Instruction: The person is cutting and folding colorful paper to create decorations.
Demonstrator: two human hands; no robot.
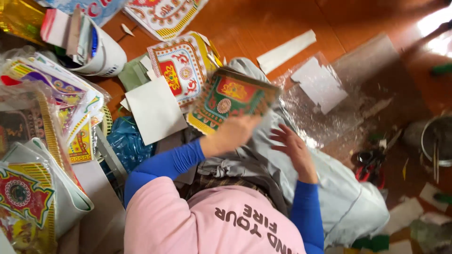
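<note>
My left hand (230,135) is raised over my lap and grips the lower edge of a printed paper piece (230,98), green and red with gold trim; it looks blurred by motion. My right hand (293,146) hovers just to its right with fingers spread and nothing in it, above the grey cloth (339,193) that covers my lap. Blue sleeves cover both of my arms, and my pink shirt fills the bottom of the view.
Stacks of similar printed papers (181,66) lie ahead and on the left (42,108). A white bucket (106,54) stands top left, plain white sheets (154,110) and a blue bag (126,143) nearby. Clear plastic sheeting (348,94), red-handled scissors (369,165) and a metal pot (438,141) sit on the wooden floor right.
</note>
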